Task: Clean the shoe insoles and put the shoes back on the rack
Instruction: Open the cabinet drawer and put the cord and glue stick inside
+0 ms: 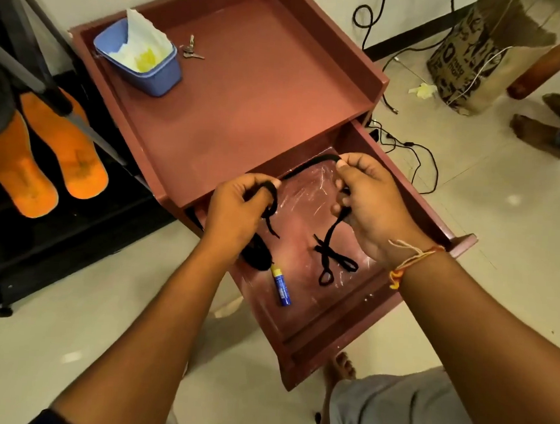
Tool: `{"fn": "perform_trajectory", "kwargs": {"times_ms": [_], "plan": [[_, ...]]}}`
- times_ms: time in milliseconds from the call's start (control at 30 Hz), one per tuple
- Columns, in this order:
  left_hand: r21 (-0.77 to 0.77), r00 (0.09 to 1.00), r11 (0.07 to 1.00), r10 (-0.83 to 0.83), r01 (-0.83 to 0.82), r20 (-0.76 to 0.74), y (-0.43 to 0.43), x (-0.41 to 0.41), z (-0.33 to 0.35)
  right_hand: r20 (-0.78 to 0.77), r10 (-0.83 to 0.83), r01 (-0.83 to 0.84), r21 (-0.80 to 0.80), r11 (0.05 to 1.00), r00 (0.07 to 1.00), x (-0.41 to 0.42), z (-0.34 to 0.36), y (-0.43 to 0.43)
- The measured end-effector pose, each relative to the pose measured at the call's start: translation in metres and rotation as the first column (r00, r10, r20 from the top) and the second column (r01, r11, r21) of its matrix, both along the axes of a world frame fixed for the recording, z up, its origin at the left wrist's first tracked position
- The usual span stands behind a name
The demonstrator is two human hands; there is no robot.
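A black shoelace stretches between my two hands above the open drawer of a reddish-brown cabinet. My left hand pinches one end of it, with the loose tail hanging down. My right hand grips the other part, and that tail dangles into the drawer with a knot near its end. Two orange insoles lie on the black shoe rack at the left. No shoes are in view.
A blue tub with stained white paper and a bunch of keys sit on the cabinet top. A blue stick lies in the drawer. Cables, a printed bag and another person's feet are on the floor at right.
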State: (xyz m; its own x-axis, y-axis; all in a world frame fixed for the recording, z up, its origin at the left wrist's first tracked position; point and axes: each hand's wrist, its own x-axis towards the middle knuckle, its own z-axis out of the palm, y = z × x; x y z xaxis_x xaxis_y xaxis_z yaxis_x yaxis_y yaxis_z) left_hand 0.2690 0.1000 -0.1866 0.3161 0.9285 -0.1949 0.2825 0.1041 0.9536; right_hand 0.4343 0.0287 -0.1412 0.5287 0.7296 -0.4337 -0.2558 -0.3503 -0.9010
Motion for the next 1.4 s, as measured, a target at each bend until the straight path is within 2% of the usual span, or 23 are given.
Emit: {"fn": "perform_trajectory", "kwargs": {"times_ms": [100, 133, 200, 267, 333, 433, 467, 533, 600, 667, 733, 833, 900, 1000, 1200, 1267, 1400], "plan": [[-0.035, 0.999, 0.998, 0.044, -0.044, 0.017, -0.001, 0.005, 0.002, -0.116, -0.044, 0.045, 0.002, 0.999, 0.992, 0.006, 0.000, 0.002], [-0.052, 0.999, 0.998, 0.042, -0.040, 0.029, -0.002, 0.007, 0.003, -0.090, -0.043, 0.043, -0.003, 0.999, 0.995, 0.008, 0.000, 0.002], [-0.098, 0.995, 0.993, 0.066, -0.059, 0.068, -0.003, 0.011, 0.006, 0.112, 0.025, -0.019, -0.058, 0.998, 0.993, 0.011, -0.003, 0.002], [-0.106, 0.995, 0.992, 0.072, -0.064, 0.074, -0.005, 0.015, 0.008, 0.389, 0.149, -0.102, -0.137, 0.985, 0.909, 0.014, -0.011, -0.001], [-0.065, 0.998, 0.998, 0.023, -0.019, 0.060, -0.007, 0.018, 0.008, 0.564, 0.276, -0.195, -0.200, 0.960, 0.779, 0.014, -0.016, -0.003], [-0.064, 0.999, 0.998, -0.016, 0.019, 0.040, -0.009, 0.021, 0.006, 0.690, 0.447, -0.261, -0.363, 0.894, 0.569, 0.009, -0.019, -0.005], [-0.066, 1.000, 0.998, -0.011, 0.012, 0.016, -0.009, 0.021, 0.006, 0.700, 0.479, -0.270, -0.396, 0.877, 0.529, 0.007, -0.018, -0.005], [-0.078, 0.999, 0.997, 0.006, -0.009, -0.044, -0.009, 0.021, 0.002, 0.711, 0.463, -0.292, -0.360, 0.886, 0.530, 0.007, -0.016, -0.006], [-0.141, 0.997, 0.990, 0.020, -0.031, -0.081, -0.009, 0.021, -0.001, 0.667, 0.460, -0.342, -0.311, 0.887, 0.585, 0.006, -0.011, -0.008], [-0.216, 0.994, 0.975, 0.036, -0.057, -0.100, -0.009, 0.021, -0.003, 0.498, 0.561, -0.456, -0.327, 0.828, 0.661, 0.004, -0.008, -0.008], [-0.281, 0.993, 0.955, 0.070, -0.093, -0.090, -0.011, 0.023, -0.001, 0.286, 0.658, -0.569, -0.338, 0.750, 0.697, -0.001, -0.009, -0.009], [-0.319, 0.993, 0.941, 0.096, -0.115, -0.075, -0.014, 0.027, -0.005, 0.104, 0.657, -0.605, -0.303, 0.736, 0.747, -0.007, -0.017, -0.009], [-0.350, 0.990, 0.927, 0.118, -0.137, -0.076, -0.015, 0.029, -0.007, 0.090, 0.662, -0.618, -0.286, 0.733, 0.744, -0.009, -0.022, -0.009], [-0.447, 0.987, 0.883, 0.160, -0.146, -0.005, -0.015, 0.030, -0.005, 0.144, 0.715, -0.655, -0.310, 0.689, 0.684, -0.009, -0.021, -0.008], [-0.585, 0.957, 0.803, 0.248, -0.118, 0.147, -0.009, 0.023, 0.003, 0.033, 0.767, -0.701, -0.382, 0.603, 0.641, 0.003, -0.018, -0.006], [-0.549, 0.962, 0.833, 0.203, -0.070, 0.184, -0.009, 0.024, 0.003, -0.059, 0.739, -0.704, -0.363, 0.610, 0.671, 0.004, -0.017, -0.006], [-0.470, 0.972, 0.881, 0.057, 0.059, 0.229, -0.014, 0.027, 0.007, -0.066, 0.671, -0.660, -0.279, 0.698, 0.738, 0.000, -0.018, -0.008]]}}
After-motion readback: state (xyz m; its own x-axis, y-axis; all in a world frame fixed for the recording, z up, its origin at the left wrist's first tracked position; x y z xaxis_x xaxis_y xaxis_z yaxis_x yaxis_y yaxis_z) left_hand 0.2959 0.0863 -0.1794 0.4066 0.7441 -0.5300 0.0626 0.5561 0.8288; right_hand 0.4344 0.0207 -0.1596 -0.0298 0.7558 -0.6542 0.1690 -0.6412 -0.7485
